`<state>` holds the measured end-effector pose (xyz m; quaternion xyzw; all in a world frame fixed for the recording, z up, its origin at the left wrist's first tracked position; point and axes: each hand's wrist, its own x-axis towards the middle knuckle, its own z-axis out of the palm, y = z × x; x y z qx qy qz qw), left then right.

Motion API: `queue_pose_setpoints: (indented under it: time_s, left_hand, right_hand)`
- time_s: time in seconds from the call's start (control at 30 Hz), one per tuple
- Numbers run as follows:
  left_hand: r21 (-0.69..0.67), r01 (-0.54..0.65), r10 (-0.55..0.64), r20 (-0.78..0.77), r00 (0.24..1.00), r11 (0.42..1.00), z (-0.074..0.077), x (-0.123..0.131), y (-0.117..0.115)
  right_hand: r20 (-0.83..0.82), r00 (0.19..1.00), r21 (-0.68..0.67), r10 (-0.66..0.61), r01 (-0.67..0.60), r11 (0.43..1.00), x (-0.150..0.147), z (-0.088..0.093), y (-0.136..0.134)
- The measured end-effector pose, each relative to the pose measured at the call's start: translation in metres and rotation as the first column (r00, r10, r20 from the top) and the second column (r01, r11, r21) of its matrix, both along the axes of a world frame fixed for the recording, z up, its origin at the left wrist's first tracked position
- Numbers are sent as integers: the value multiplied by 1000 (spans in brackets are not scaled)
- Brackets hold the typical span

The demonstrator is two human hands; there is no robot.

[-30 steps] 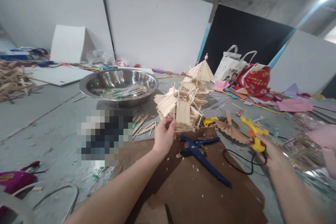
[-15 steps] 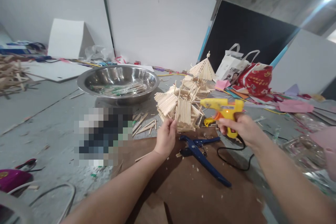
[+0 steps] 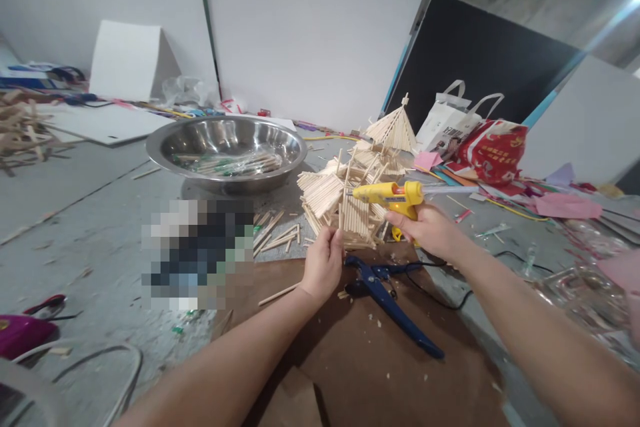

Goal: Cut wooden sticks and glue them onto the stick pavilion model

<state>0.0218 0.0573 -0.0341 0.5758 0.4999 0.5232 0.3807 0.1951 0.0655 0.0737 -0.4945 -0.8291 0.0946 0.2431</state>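
Note:
My left hand is closed, pinching a thin wooden stick that stands upright in front of a small building made of sticks. My right hand is wrapped round the handle of a yellow glue gun. The gun points left, and its nozzle is close to the upper part of the stick; whether they touch I cannot tell. A clear glue stick juts from its back. Just below both hands lies a blue hand cutter on a brown sheet.
Behind the building stands a pointed stick roof. A steel basin with bagged sticks is at the back left. Loose sticks lie beside the building. A black cord trails under my right arm. Bags stand at the back right.
My right hand has brought the glue gun left, from beside the building to in front of it, with the nozzle near the stick. My left hand keeps its pinch.

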Motion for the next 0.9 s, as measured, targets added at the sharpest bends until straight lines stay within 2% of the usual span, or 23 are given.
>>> queue_pose_setpoints:
  time_s: [0.13,0.4,0.6,0.9]
  left_hand:
    - [30,-6,7,-25,1000,1000,0,1,0]
    - [21,-3,3,27,1000,1000,-3,4,-2]
    - [6,-4,4,31,1000,1000,-2,4,-1]
    - [15,-9,9,33,999,1000,-4,3,2]
  right_hand:
    - [2,999,-4,-42,42,999,-4,3,1]
    - [44,996,-22,-76,77,997,-4,1,6]
    - [70,996,23,-60,59,998,-7,2,5]
    - [73,995,14,-66,65,998,-7,1,6]
